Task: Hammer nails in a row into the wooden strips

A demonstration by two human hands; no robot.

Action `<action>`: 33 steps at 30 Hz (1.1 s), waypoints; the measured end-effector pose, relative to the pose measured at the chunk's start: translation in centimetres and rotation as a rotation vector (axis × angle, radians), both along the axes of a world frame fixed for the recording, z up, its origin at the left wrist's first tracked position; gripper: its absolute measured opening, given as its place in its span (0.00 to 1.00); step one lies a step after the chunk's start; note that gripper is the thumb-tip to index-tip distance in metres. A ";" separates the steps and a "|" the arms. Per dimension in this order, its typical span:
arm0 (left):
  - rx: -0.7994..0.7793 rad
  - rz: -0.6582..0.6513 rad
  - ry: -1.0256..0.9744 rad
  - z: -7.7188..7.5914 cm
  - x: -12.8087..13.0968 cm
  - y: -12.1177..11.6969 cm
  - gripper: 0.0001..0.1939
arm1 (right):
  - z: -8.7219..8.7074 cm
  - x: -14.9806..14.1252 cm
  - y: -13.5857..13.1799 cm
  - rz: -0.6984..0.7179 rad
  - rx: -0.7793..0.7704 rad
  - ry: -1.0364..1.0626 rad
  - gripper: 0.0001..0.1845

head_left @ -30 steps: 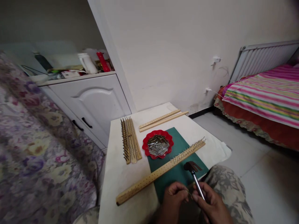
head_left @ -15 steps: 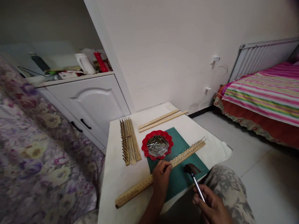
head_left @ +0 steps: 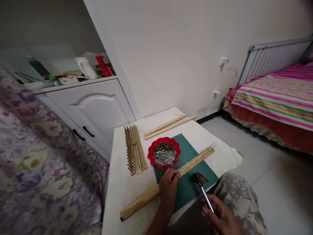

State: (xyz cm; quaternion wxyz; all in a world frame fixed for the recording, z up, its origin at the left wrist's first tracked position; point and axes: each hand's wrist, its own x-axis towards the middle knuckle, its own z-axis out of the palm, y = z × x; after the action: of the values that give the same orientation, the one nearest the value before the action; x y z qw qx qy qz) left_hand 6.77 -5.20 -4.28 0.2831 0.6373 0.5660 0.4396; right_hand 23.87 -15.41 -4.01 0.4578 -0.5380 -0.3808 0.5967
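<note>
A long wooden strip (head_left: 144, 199) lies slantwise across the table, with rows of small holes on its left part and several upright nails (head_left: 195, 160) on its right part. My left hand (head_left: 168, 184) rests over the strip's middle, thumb and finger pinched at the end of the nail rows. The nail between those fingertips is mostly hidden. My right hand (head_left: 217, 210) is closed around the shaft of a claw hammer (head_left: 206, 197), whose dark head is held over the green mat (head_left: 186, 192), apart from the strip. A red scalloped dish (head_left: 151, 156) full of loose nails stands behind my left hand.
On the table's left lie several wooden strips (head_left: 139, 151), one bristling with nails. Two more strips (head_left: 168, 126) lie at the back of the white-covered table (head_left: 132, 189). A floral curtain (head_left: 61, 182) hangs at left, and my camouflage-clad knee (head_left: 242, 195) is at right.
My left hand has moved from beside my right hand, forward and left onto the strip, and has stayed there since. The hammer has hardly moved. The view has shifted slightly.
</note>
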 end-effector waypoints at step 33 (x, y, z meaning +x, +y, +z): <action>-0.068 -0.025 0.045 0.3 -0.2 -0.5 0.08 | 2.5 -0.6 1.5 0.348 0.274 -0.437 0.16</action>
State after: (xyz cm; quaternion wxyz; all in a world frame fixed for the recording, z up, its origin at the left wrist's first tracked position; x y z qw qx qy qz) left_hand 6.60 -5.70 -3.98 0.2972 0.6442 0.5787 0.4022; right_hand 23.28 -13.86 -1.56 0.3244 -0.5137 -0.6334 0.4793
